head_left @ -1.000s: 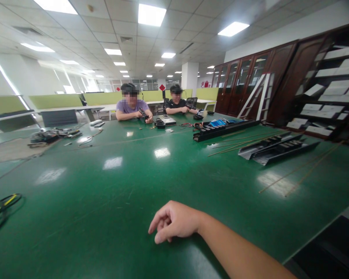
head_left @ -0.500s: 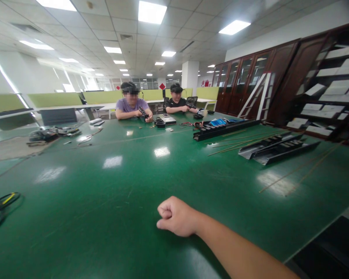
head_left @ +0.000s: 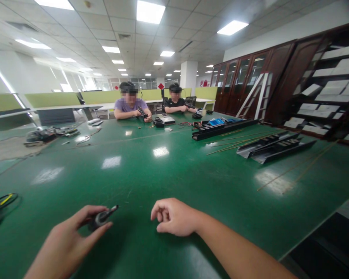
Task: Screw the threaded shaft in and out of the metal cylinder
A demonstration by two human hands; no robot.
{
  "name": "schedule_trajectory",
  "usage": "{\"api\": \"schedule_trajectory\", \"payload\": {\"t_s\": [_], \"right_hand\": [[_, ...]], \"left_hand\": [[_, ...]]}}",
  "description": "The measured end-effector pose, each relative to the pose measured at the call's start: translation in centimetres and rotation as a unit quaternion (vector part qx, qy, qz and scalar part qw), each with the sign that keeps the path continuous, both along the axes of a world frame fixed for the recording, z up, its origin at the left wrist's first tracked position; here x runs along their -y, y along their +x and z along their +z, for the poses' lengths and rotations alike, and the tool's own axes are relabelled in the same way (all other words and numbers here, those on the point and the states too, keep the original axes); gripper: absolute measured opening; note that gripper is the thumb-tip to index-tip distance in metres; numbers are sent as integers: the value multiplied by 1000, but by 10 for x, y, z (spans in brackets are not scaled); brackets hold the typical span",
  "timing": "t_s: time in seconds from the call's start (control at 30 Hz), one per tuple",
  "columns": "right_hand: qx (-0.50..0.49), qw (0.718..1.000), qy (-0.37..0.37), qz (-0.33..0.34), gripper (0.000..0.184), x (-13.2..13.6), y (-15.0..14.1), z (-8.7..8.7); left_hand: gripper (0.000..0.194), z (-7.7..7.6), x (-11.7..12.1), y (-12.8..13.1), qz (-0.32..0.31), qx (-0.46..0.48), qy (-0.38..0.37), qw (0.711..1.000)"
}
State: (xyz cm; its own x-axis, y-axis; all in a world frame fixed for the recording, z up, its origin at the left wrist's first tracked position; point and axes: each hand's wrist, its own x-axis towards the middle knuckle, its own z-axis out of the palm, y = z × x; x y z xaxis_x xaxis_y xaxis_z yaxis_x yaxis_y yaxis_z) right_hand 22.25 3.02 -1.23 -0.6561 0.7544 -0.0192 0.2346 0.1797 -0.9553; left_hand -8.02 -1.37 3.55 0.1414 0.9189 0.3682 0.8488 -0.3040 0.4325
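Note:
My left hand [head_left: 72, 236] comes in from the lower left, its thumb and fingers closed around a small dark, rounded piece [head_left: 100, 219] with a grey ring and a thin pointed tip, like a drill chuck with a bit. The tip points up and to the right. Over the green table [head_left: 174, 166], my right hand [head_left: 176, 217] is loosely curled, with a gap between thumb and forefinger and nothing visible in it. The two hands are apart, the right one just right of the tip.
Across the table two people [head_left: 130, 104] hold dark tools. Black metal channels [head_left: 275, 149] and thin rods [head_left: 296, 166] lie at the right. A coiled black cable [head_left: 1, 203] is at the left edge, a bundle of parts [head_left: 46, 133] farther back. A stepladder [head_left: 260, 95] stands beyond.
My left hand has come into view from the lower left with the dark pointed piece. My right hand has loosened from a fist, its fingers parting from the thumb.

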Motion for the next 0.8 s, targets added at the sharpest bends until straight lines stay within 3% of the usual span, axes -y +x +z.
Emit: {"api": "schedule_trajectory", "payload": {"t_s": [0.13, 0.23, 0.47, 0.53, 0.67, 0.8], "right_hand": [[29, 999, 12, -16, 35, -1, -1, -3], [70, 996, 44, -35, 36, -1, -2, -3], [74, 996, 35, -33, 42, 0, -4, -1], [72, 996, 35, -38, 41, 0, -4, 1], [45, 997, 50, -41, 40, 2, -4, 1], [36, 994, 93, -44, 37, 4, -5, 0]], "left_hand": [[29, -5, -13, 65, -162, -36, -49, 985], [26, -16, -12, 88, -218, -43, -53, 974], [40, -47, -8, 69, -166, 23, -75, 983], [39, -48, -8, 68, -145, 38, -89, 985], [16, -44, -6, 75, -160, 44, -130, 978], [15, -45, -3, 78, -182, 52, -131, 973]]}}
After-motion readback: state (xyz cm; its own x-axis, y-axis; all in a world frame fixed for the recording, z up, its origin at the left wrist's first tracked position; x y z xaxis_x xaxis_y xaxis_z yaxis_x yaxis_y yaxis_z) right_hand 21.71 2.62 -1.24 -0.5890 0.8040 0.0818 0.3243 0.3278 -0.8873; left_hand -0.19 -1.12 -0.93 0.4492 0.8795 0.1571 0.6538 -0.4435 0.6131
